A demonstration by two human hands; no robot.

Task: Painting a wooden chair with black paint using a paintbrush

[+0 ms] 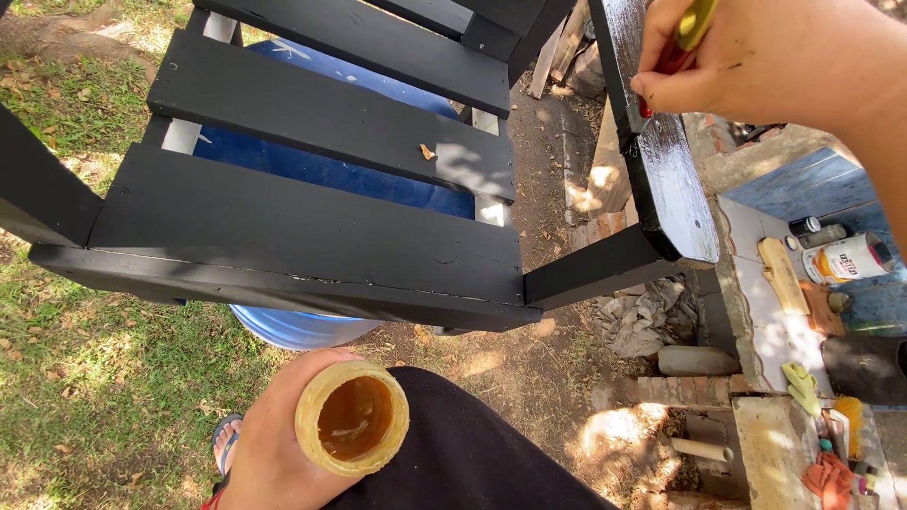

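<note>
Outdoors over grass and dirt: my right hand fingers clamp a brush on the glossy black slatted chair; my left hand fingers wrap a round yellow varnish cup.

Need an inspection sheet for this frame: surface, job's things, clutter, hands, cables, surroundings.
Surface: black slatted chair, seat slats dry-looking; armrest glossy, looks wet.
Job's things: brush with yellow and red handle at the armrest; open yellowish jar holding amber liquid.
Clutter: small chip on a slat; paint can, rags and oddments on the ledge at right.
Hands: right hand grips the brush; left hand holds the jar near the lap.
Cables: nothing seen.
Surroundings: outdoors, grass, bare dirt, blue barrel under the chair, bricks, crumpled cloth.
</note>
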